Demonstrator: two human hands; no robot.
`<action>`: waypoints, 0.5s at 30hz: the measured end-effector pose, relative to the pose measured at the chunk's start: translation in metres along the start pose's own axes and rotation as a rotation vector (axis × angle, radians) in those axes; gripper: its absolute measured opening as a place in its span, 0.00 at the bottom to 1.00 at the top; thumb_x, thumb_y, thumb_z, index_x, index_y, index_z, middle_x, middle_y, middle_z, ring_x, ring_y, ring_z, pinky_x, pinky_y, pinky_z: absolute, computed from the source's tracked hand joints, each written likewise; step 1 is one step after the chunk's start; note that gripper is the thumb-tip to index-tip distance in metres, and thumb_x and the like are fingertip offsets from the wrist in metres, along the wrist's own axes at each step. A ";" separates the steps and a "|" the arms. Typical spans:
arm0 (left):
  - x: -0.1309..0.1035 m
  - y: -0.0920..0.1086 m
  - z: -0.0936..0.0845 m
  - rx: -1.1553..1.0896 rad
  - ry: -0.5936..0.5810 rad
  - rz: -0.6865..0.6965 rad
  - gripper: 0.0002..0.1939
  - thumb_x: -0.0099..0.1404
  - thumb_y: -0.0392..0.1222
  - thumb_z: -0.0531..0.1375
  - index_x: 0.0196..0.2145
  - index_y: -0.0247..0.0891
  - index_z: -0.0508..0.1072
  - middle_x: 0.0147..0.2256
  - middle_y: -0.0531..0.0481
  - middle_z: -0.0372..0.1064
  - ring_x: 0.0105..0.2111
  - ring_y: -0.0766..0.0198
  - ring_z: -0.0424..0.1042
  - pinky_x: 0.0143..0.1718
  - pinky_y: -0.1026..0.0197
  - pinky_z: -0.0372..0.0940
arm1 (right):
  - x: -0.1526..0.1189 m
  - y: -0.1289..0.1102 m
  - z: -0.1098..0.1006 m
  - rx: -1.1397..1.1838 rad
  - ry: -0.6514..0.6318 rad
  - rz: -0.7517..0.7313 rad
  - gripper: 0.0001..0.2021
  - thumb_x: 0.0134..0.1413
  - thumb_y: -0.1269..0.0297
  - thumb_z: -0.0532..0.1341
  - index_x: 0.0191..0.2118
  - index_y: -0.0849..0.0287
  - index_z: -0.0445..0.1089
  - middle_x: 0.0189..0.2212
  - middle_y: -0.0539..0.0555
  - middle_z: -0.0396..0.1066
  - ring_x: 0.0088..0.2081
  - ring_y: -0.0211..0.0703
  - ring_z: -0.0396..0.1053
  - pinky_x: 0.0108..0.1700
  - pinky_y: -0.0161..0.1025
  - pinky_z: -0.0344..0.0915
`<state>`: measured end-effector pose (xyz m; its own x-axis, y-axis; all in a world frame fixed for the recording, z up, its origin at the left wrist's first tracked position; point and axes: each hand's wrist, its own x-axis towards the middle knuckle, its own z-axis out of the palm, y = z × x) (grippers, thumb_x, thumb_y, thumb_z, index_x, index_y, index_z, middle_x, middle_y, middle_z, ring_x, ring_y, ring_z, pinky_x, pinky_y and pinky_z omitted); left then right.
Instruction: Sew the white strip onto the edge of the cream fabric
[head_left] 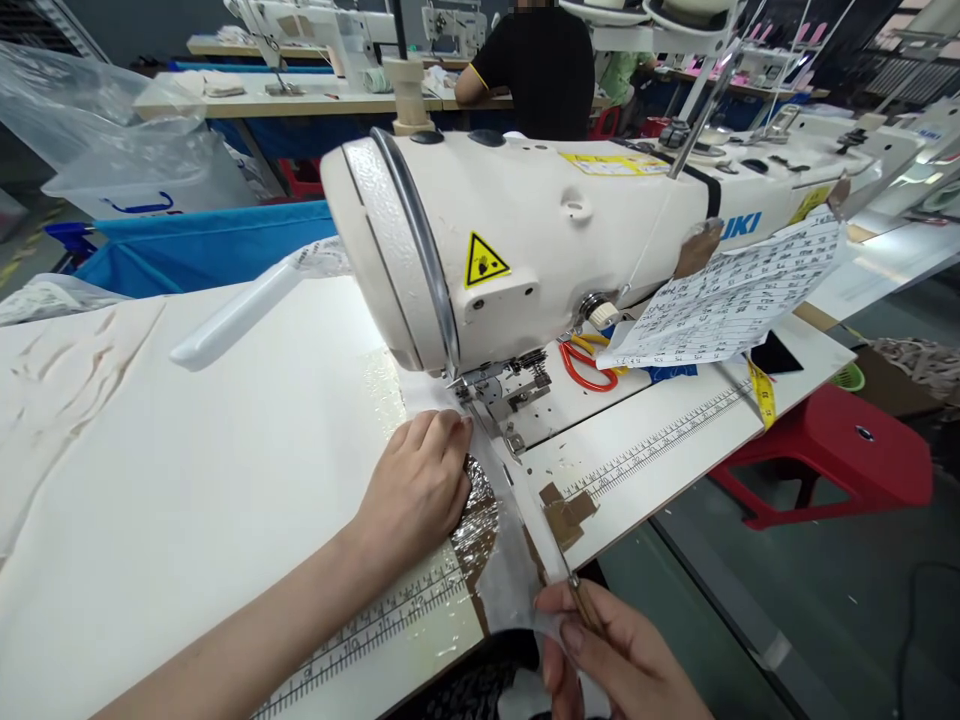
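Below the sewing machine (pixel 525 240), the left hand (pixel 420 480) presses white fabric (pixel 510 560), its grip unclear; the right (pixel 615 650) pinches a tool, perhaps tweezers (pixel 583 603).

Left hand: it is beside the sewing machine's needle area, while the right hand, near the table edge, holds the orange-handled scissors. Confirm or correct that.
Wrong about the scissors: the head view shows them lying under the machine's arm. Near the table edge, the right hand holds a slim tool. The left hand is indeed beside the needle area.
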<state>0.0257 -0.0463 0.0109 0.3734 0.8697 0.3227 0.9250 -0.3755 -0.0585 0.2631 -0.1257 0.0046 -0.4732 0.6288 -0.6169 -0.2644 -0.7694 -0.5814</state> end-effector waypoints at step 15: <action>0.009 -0.014 0.004 -0.040 0.010 -0.016 0.21 0.70 0.35 0.46 0.55 0.25 0.67 0.50 0.33 0.66 0.51 0.48 0.66 0.51 0.44 0.66 | 0.006 -0.007 -0.002 -0.579 0.010 -0.284 0.22 0.66 0.43 0.53 0.46 0.59 0.68 0.31 0.54 0.71 0.26 0.39 0.73 0.31 0.36 0.67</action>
<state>0.0163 -0.0316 0.0105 0.3577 0.8727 0.3323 0.9273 -0.3741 -0.0157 0.2637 -0.1163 0.0036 -0.4431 0.8023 -0.4000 0.1189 -0.3897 -0.9132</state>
